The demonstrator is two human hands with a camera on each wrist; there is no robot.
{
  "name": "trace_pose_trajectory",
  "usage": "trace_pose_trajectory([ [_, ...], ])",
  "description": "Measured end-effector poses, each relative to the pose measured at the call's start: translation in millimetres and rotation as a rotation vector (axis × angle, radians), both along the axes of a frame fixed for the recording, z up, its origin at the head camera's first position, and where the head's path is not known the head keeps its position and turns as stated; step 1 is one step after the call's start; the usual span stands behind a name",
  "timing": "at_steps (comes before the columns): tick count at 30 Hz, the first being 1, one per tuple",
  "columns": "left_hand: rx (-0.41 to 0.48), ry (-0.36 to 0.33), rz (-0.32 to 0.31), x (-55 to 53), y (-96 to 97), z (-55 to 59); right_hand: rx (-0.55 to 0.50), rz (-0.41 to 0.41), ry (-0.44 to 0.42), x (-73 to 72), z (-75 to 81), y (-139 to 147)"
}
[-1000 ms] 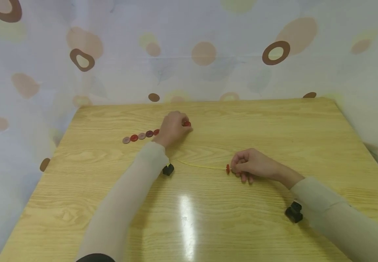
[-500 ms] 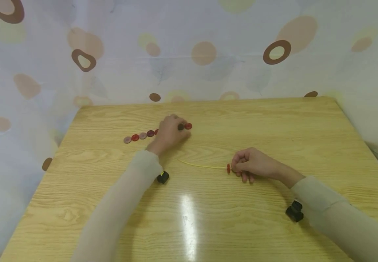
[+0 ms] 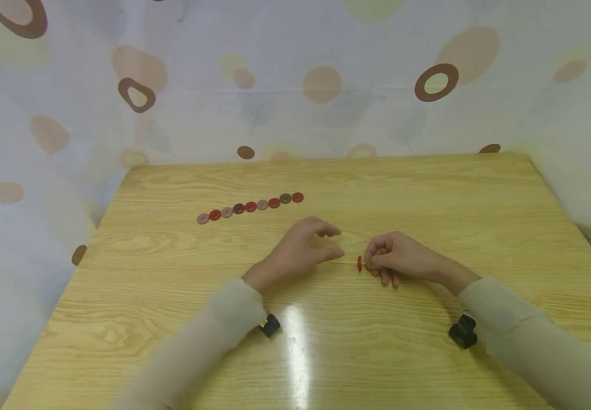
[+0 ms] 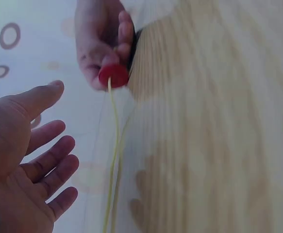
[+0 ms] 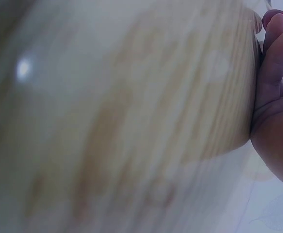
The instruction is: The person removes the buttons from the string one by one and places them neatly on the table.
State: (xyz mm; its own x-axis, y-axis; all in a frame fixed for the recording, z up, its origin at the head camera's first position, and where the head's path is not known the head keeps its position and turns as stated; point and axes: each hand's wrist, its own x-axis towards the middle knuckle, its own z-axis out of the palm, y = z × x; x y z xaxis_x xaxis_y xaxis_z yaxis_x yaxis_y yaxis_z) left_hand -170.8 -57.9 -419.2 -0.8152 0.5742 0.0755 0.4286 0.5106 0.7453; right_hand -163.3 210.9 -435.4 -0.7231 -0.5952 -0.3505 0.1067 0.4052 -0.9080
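Observation:
My right hand (image 3: pixel 400 256) pinches a yellow string (image 4: pixel 114 111) close behind a red button (image 3: pixel 359 263) that is threaded on it. The button stands on edge at the fingertips, and the string runs from it to the left. Over the string's left part is my left hand (image 3: pixel 306 250), thumb and fingers spread apart and holding nothing. In the left wrist view the left hand's fingers (image 4: pixel 54 158) hang relaxed beside the string. The right wrist view shows the right fingers (image 5: pixel 274 58) at its edge, with a bit of the red button beyond them.
Several buttons lie in a slanting row on the wooden table (image 3: pixel 429 205), among them a dark olive button (image 3: pixel 285 198) and a red end button (image 3: pixel 298 197). A patterned cloth (image 3: pixel 275 74) hangs behind the table.
My left hand has left the right end of the button row and come nearer, toward the right hand, uncovering the whole row. The right hand keeps its pinch in the same place.

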Motion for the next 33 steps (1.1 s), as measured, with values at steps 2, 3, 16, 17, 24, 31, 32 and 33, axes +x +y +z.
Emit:
trace_pose_trajectory([
  [2,0.017,-0.033,-0.021,5.7,7.8,-0.2,0.001,-0.002,0.002,-0.1,-0.1,0.9],
  [3,0.019,-0.05,-0.029,7.8,11.4,-1.5,0.001,-0.001,0.005,-0.1,-0.2,1.2],
  [16,-0.043,-0.096,-0.059,15.9,40.0,-14.9,-0.019,0.002,0.011,1.0,0.5,1.0],
  [17,-0.049,-0.086,-0.057,15.7,40.6,-14.7,-0.02,0.002,0.01,1.1,0.8,1.0],
  [24,-0.04,-0.078,-0.044,14.8,42.9,-16.4,-0.011,0.004,0.011,1.1,1.8,1.5],
  [31,0.049,-0.176,-0.033,17.0,38.7,-17.4,-0.021,0.007,0.008,1.6,3.6,1.3],
  [32,0.061,-0.189,-0.033,18.0,37.9,-16.7,-0.022,0.008,0.01,1.6,3.8,1.4],
  [33,0.071,-0.2,-0.032,19.0,37.0,-15.9,-0.022,0.009,0.012,1.6,3.9,1.5],
])
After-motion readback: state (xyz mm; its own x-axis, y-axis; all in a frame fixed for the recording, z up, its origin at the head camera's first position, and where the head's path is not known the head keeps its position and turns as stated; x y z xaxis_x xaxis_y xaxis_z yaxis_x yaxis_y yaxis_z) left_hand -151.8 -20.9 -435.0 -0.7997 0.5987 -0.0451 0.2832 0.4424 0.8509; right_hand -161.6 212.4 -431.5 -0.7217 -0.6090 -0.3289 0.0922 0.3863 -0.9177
